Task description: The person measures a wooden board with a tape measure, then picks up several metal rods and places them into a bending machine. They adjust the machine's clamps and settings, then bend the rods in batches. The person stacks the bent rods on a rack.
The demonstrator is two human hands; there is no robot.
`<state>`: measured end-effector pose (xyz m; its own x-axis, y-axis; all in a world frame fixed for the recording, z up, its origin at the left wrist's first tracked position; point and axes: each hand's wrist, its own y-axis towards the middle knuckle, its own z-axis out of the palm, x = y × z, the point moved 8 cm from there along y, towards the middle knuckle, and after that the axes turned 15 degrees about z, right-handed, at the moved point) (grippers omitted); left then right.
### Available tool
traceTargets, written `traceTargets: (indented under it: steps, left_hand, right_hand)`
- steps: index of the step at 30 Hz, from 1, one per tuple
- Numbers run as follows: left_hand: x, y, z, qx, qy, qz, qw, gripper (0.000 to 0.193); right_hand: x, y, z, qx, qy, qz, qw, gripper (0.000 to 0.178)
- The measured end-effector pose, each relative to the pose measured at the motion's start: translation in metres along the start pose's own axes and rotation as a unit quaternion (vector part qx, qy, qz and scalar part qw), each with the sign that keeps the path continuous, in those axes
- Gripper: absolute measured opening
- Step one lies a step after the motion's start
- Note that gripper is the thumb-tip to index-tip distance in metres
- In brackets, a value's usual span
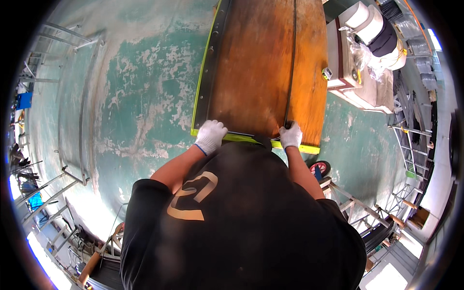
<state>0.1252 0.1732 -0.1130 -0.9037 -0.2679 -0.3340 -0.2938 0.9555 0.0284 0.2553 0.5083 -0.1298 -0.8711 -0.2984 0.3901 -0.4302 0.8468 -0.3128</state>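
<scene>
Both my hands wear white gloves and rest at the near edge of a worn wooden worktable (256, 63) with yellow-green edging. My left hand (211, 136) is closed at the near left corner, its fingertips curled over the edge; what it holds is hidden. My right hand (291, 135) is closed around the near end of a long thin dark strip (293, 58), which runs away from me along the tabletop. Between my hands a thin dark piece lies along the near edge, partly covered by my body. A dark rail (208, 79) with round studs lines the table's left side.
A tape measure (327, 74) sits at the table's right edge. Beyond it, a stack of boxes (340, 58) carries white rolls (369, 24) and clear plastic. A wheel with a red rim (320, 168) stands near my right forearm. Metal racks (411, 145) line both sides.
</scene>
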Motion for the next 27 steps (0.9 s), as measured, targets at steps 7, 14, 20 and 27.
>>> traceTargets:
  steps: [7,14,20,27]
  left_hand:
    - [-0.009,0.007,0.0,0.039,-0.005,-0.025,0.999,0.009]
    - [-0.019,0.008,0.009,0.074,-0.006,-0.053,0.996,0.014]
    - [-0.014,0.012,0.001,0.106,-0.063,-0.143,0.982,0.016]
    - [-0.008,0.004,-0.001,0.104,-0.114,-0.16,0.975,0.025]
  right_hand:
    - [-0.007,-0.005,-0.002,0.02,-0.039,0.011,0.999,0.039]
    - [-0.009,-0.009,-0.003,0.049,-0.065,0.033,0.996,0.043]
    - [-0.005,-0.011,-0.008,0.045,-0.076,0.042,0.995,0.045]
    - [0.059,-0.076,-0.009,0.053,-0.151,-0.287,0.945,0.032]
